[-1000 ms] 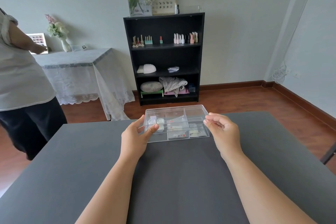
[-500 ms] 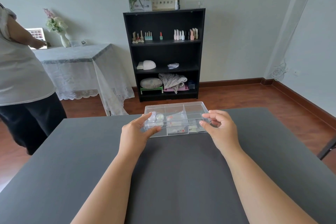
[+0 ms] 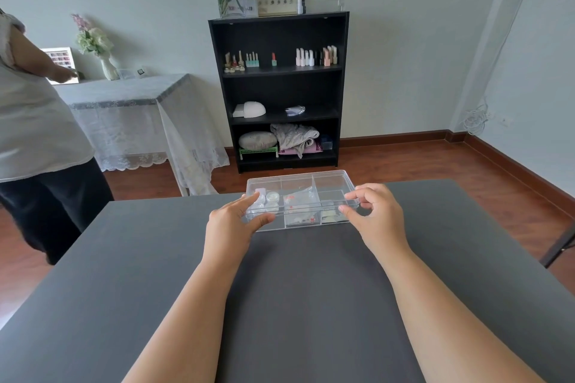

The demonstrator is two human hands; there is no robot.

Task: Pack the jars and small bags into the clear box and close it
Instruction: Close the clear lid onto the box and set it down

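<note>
With my left hand (image 3: pixel 231 221) and right hand (image 3: pixel 375 214) pinching the clear box (image 3: pixel 300 199) ends, I judge the lid (image 3: pixel 298 185) needs even downward pressure.

Seen through the clear box (image 3: pixel 301 196), the jars (image 3: pixel 269 199) and small bags (image 3: pixel 300 200) blur into pale shapes, their labels too small to read. The left hand (image 3: pixel 231 221) covers the box's near left corner; whether the lid sits fully shut cannot be told. The right hand (image 3: pixel 375 214) hides the box's right end. A bystander (image 3: pixel 34 140) at the left edge is cut off by the frame. Bottles (image 3: pixel 280 58) on the black shelf (image 3: pixel 280 93) are too small to identify.
</note>
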